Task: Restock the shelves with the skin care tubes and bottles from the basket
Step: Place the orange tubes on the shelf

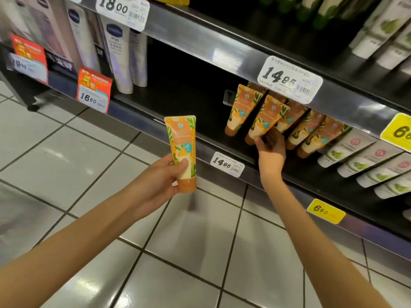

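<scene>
The spare orange tube (181, 141) is held upright, cap down, in the left hand (162, 176), out over the floor and short of the shelf (189, 101); its fingers (183, 164) are wrapped round the lower body, w/ the thumb pressed on the front. The right hand (271, 152) is reached into the shelf, and its thumb and fingers are clamped on the cap end of the front shelf tube (266, 117), which leans back against the orange row (311, 130). Main risk, as judged: the tubes are balanced on narrow caps and packed touching, so a nudge from the wrist or a crooked set-down could tip the neighbour tube (241, 107) or send the row over, domino-style. A second risk: the spare tube is gripped low, so it could be knocked on the shelf lip on the way in. The basket isn't in view. The shelf deck is dark, w/ a wide bare gap between the tall white bottles (117, 54) at left and the orange row; white-green tubes (355, 150) are lined up further right. The shelf edge is fitted w/ price tags (227, 163). The floor (66, 152) is glossy pale tile w/ dark grout, so a dropped tube would probably slide or roll.
</scene>
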`<state>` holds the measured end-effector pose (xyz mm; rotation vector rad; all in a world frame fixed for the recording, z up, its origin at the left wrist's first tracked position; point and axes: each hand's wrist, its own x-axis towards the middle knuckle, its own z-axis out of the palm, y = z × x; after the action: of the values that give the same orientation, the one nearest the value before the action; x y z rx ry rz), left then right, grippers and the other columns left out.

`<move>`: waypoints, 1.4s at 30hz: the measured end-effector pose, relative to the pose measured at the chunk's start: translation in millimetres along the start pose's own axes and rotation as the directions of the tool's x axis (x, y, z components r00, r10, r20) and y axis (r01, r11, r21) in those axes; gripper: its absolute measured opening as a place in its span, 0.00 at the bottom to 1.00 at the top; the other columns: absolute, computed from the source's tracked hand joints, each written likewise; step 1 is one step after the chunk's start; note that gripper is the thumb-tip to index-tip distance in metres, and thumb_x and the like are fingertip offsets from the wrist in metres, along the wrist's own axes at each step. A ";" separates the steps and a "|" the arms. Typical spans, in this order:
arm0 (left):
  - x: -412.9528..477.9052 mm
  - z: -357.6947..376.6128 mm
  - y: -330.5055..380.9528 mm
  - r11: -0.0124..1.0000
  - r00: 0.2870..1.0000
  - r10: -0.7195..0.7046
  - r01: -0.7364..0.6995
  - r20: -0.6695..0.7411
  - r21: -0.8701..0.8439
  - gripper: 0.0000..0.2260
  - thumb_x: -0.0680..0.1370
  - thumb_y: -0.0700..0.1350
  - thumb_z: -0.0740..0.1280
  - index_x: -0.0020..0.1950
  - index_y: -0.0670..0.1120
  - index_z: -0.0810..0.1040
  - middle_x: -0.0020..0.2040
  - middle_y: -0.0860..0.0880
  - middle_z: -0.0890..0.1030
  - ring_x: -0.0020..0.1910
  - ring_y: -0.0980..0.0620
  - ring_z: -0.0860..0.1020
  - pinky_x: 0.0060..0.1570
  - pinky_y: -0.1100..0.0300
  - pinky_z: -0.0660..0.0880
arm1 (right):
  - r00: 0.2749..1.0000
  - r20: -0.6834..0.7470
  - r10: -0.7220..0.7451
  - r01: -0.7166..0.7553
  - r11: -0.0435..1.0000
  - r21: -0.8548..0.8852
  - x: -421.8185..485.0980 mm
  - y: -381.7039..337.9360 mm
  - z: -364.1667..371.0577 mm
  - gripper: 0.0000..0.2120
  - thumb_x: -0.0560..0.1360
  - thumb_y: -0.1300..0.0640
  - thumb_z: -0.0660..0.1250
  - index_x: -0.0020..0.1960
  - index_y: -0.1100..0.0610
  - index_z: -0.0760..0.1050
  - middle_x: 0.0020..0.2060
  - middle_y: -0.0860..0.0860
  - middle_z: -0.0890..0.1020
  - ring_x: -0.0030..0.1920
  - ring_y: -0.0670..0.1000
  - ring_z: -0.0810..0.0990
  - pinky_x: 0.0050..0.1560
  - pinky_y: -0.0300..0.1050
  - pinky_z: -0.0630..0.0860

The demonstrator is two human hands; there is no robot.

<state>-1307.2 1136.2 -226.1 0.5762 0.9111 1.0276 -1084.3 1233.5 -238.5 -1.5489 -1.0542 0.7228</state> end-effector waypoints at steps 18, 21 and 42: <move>11.0 53.2 -21.3 0.997 0.999 -0.022 0.020 0.031 0.077 0.10 0.77 0.40 0.63 0.55 0.50 0.77 0.54 0.50 0.81 0.54 0.56 0.80 0.55 0.64 0.76 | 0.999 -0.033 -0.033 0.032 0.999 -0.014 -26.6 -6.0 -62.2 0.11 0.75 0.59 0.67 0.57 0.55 0.73 0.51 0.48 0.80 0.49 0.41 0.79 0.49 0.33 0.73; 12.7 53.2 -24.3 0.998 0.998 -0.050 0.052 -0.046 0.030 0.09 0.77 0.39 0.63 0.53 0.49 0.77 0.54 0.48 0.81 0.54 0.54 0.79 0.55 0.62 0.74 | 0.995 -0.097 0.031 -0.040 0.994 -0.100 6.6 8.9 -55.9 0.17 0.75 0.60 0.67 0.62 0.60 0.71 0.56 0.54 0.79 0.57 0.51 0.76 0.57 0.41 0.70; -120.1 -63.6 92.6 0.779 0.911 0.317 -0.091 -0.264 0.621 0.08 0.76 0.35 0.63 0.48 0.45 0.78 0.48 0.47 0.83 0.49 0.55 0.80 0.56 0.64 0.73 | 0.739 0.634 -0.227 0.185 0.974 0.133 -158.0 -99.1 65.4 0.07 0.76 0.56 0.64 0.52 0.50 0.77 0.45 0.44 0.81 0.48 0.39 0.79 0.46 0.26 0.73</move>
<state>-1431.4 1066.7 -143.6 1.0650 1.5519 1.0555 -1233.0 1122.1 -170.9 -1.1045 -1.6681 1.1650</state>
